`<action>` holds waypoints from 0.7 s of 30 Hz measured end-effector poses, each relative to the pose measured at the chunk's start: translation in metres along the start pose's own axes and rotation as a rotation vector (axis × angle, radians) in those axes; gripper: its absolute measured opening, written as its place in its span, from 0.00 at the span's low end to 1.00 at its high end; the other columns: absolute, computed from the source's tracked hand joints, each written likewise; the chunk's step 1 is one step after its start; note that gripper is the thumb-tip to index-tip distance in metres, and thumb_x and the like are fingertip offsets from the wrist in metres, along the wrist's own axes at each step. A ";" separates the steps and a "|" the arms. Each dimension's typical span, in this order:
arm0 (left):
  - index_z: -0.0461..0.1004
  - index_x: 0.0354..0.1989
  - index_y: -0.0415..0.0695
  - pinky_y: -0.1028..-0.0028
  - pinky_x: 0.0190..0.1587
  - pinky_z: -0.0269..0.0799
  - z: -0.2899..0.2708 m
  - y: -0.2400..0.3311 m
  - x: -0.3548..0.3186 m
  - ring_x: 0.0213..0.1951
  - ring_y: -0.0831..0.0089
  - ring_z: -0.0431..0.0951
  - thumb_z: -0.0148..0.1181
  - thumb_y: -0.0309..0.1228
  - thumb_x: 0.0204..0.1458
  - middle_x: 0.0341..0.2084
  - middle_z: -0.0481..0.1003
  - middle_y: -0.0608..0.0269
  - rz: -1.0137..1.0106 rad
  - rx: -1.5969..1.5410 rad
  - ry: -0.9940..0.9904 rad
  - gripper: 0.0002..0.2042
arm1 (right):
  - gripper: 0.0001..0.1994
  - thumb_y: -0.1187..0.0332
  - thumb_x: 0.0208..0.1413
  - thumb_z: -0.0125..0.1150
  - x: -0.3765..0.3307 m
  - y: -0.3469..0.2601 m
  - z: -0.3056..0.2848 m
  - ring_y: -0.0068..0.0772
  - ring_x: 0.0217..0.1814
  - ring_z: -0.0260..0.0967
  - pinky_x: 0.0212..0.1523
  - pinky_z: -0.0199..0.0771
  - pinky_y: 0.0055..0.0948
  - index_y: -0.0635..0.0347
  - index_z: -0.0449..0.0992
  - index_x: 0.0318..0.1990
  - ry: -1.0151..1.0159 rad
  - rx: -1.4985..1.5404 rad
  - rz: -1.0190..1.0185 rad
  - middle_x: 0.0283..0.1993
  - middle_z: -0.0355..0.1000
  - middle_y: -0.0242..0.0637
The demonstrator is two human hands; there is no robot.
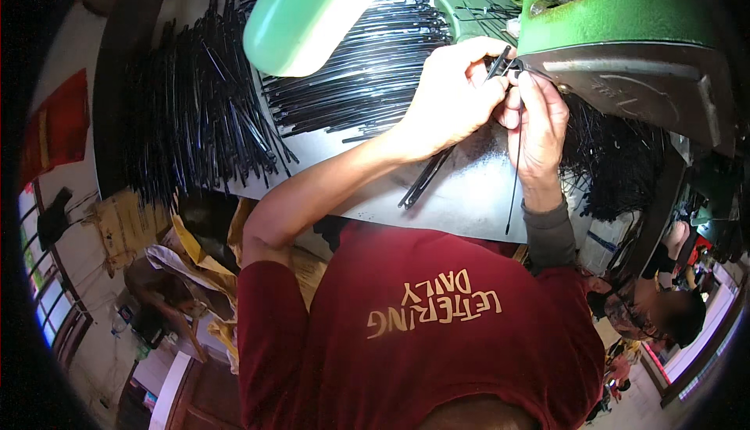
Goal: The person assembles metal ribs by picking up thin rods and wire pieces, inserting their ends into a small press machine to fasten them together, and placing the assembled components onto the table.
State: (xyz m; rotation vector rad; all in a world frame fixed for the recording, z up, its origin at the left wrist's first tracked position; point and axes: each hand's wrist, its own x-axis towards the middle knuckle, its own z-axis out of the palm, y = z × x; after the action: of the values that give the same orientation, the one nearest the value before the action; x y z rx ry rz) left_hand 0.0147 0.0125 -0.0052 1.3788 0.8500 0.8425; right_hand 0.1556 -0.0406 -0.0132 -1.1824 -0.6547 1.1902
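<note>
My left hand [457, 94] is closed on several thin black metal rods. Their lower ends [426, 180] stick out below my wrist, and their upper tips come out above the thumb. Close beside it, my right hand [541, 117] pinches one slender black rod [513, 188], which hangs down past the palm toward the table edge. The fingertips of both hands meet at the lower left corner of a green machine [625, 8] with a dark metal plate [625, 90]. Exactly where the rods meet the machine is hidden by my fingers.
A large pile of black rods [367, 47] covers the metal table [469, 207], with another heap [203, 102] at its left. A rounded green lamp or cover [312, 16] hangs over them. More dark rods [617, 157] lie at right. Another person [676, 313] is at the far right.
</note>
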 end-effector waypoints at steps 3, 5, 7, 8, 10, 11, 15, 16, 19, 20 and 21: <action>0.71 0.38 0.38 0.85 0.20 0.60 0.003 -0.002 0.001 0.20 0.87 0.65 0.55 0.25 0.50 0.19 0.71 0.71 -0.100 -0.290 -0.017 0.08 | 0.07 0.71 0.56 0.55 0.002 0.001 0.000 0.15 0.17 0.59 0.18 0.58 0.16 0.64 0.74 0.28 0.001 0.025 0.013 0.19 0.66 0.27; 0.71 0.38 0.38 0.85 0.20 0.60 0.002 0.000 0.000 0.19 0.87 0.66 0.55 0.25 0.50 0.19 0.71 0.70 -0.106 -0.330 -0.034 0.08 | 0.08 0.71 0.56 0.55 0.002 -0.002 0.001 0.15 0.17 0.59 0.17 0.57 0.16 0.63 0.73 0.27 -0.012 -0.021 0.018 0.19 0.65 0.27; 0.71 0.39 0.38 0.85 0.19 0.60 -0.002 0.002 0.000 0.19 0.87 0.67 0.54 0.25 0.50 0.19 0.71 0.70 -0.112 -0.369 -0.052 0.09 | 0.08 0.70 0.57 0.55 0.004 -0.003 -0.004 0.15 0.16 0.58 0.16 0.57 0.16 0.63 0.73 0.27 -0.027 -0.050 0.037 0.18 0.65 0.27; 0.71 0.39 0.38 0.85 0.19 0.60 -0.004 0.004 0.000 0.19 0.86 0.67 0.55 0.25 0.50 0.19 0.71 0.70 -0.118 -0.362 -0.074 0.09 | 0.09 0.70 0.57 0.54 0.005 -0.004 -0.007 0.15 0.15 0.58 0.16 0.57 0.16 0.63 0.73 0.27 -0.040 -0.078 0.055 0.18 0.64 0.27; 0.71 0.40 0.38 0.85 0.18 0.59 -0.006 0.007 0.001 0.18 0.86 0.67 0.55 0.25 0.49 0.18 0.71 0.71 -0.122 -0.356 -0.093 0.09 | 0.09 0.69 0.58 0.54 0.010 -0.012 -0.011 0.15 0.15 0.57 0.15 0.56 0.16 0.63 0.72 0.27 -0.092 -0.050 0.137 0.17 0.64 0.27; 0.71 0.40 0.37 0.85 0.18 0.60 -0.006 0.007 0.002 0.18 0.86 0.67 0.55 0.24 0.49 0.18 0.71 0.71 -0.128 -0.335 -0.076 0.10 | 0.09 0.69 0.58 0.53 0.012 -0.015 -0.013 0.15 0.14 0.57 0.15 0.56 0.16 0.63 0.72 0.27 -0.142 -0.022 0.220 0.17 0.63 0.27; 0.70 0.42 0.36 0.84 0.18 0.61 -0.007 0.011 0.003 0.18 0.87 0.66 0.56 0.21 0.47 0.17 0.69 0.72 -0.173 -0.297 -0.054 0.12 | 0.12 0.66 0.60 0.50 -0.008 -0.013 -0.005 0.18 0.16 0.63 0.17 0.63 0.16 0.65 0.72 0.29 -0.200 -0.284 0.185 0.18 0.67 0.31; 0.69 0.41 0.35 0.84 0.19 0.62 -0.006 0.007 0.005 0.18 0.87 0.66 0.59 0.21 0.47 0.17 0.69 0.72 -0.160 -0.314 -0.057 0.12 | 0.13 0.66 0.61 0.48 -0.015 -0.009 -0.007 0.20 0.18 0.67 0.19 0.69 0.18 0.66 0.72 0.29 -0.249 -0.303 0.197 0.20 0.69 0.34; 0.69 0.39 0.37 0.83 0.22 0.64 -0.003 0.001 0.006 0.19 0.87 0.67 0.61 0.22 0.46 0.18 0.68 0.72 -0.072 -0.148 -0.054 0.12 | 0.15 0.65 0.61 0.47 -0.033 0.002 -0.004 0.28 0.17 0.70 0.18 0.70 0.21 0.69 0.71 0.28 -0.270 -0.162 0.347 0.20 0.71 0.41; 0.70 0.37 0.38 0.83 0.24 0.65 -0.003 0.001 0.006 0.21 0.87 0.68 0.61 0.21 0.46 0.19 0.69 0.72 -0.033 -0.081 -0.047 0.10 | 0.16 0.64 0.61 0.47 -0.036 0.003 -0.001 0.30 0.16 0.70 0.17 0.69 0.21 0.70 0.71 0.28 -0.274 -0.138 0.387 0.19 0.71 0.43; 0.70 0.37 0.38 0.83 0.24 0.65 -0.003 0.002 0.005 0.21 0.87 0.68 0.61 0.21 0.46 0.19 0.69 0.72 -0.035 -0.082 -0.048 0.10 | 0.16 0.64 0.61 0.47 -0.039 0.005 0.000 0.30 0.16 0.70 0.17 0.69 0.21 0.70 0.71 0.28 -0.271 -0.138 0.389 0.19 0.71 0.43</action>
State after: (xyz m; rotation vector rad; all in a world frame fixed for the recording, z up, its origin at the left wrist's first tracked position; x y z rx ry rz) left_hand 0.0143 0.0178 -0.0036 1.3035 0.7918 0.8056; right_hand 0.1420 -0.0771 -0.0106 -1.3141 -0.7387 1.6754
